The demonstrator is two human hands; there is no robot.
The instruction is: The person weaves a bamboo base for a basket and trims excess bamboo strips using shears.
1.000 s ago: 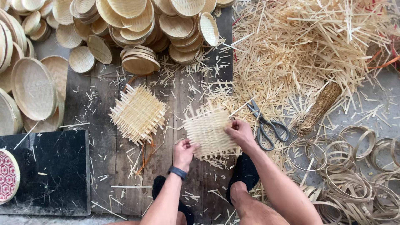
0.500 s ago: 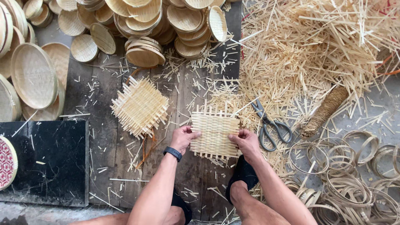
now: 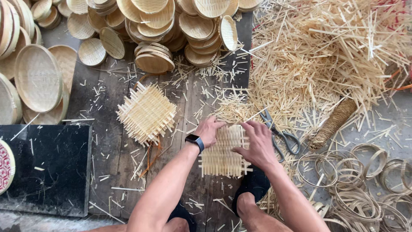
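Bamboo-strip square woven mat [image 3: 222, 152] lies on the dark plank floor [image 3: 107, 141]; left hand [image 3: 210, 130] and right hand [image 3: 257, 144] press flat on it, fingers spread. Loose edge strips may slip out if shifted.

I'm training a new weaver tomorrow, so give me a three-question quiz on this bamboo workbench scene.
1. True or false: both hands touch the woven mat.
2. What lies just right of the right hand? A) scissors B) hammer C) knife
3. On which wrist is the watch worn?

Key:
1. True; the left hand is on it too.
2. A, the scissors.
3. The left wrist.
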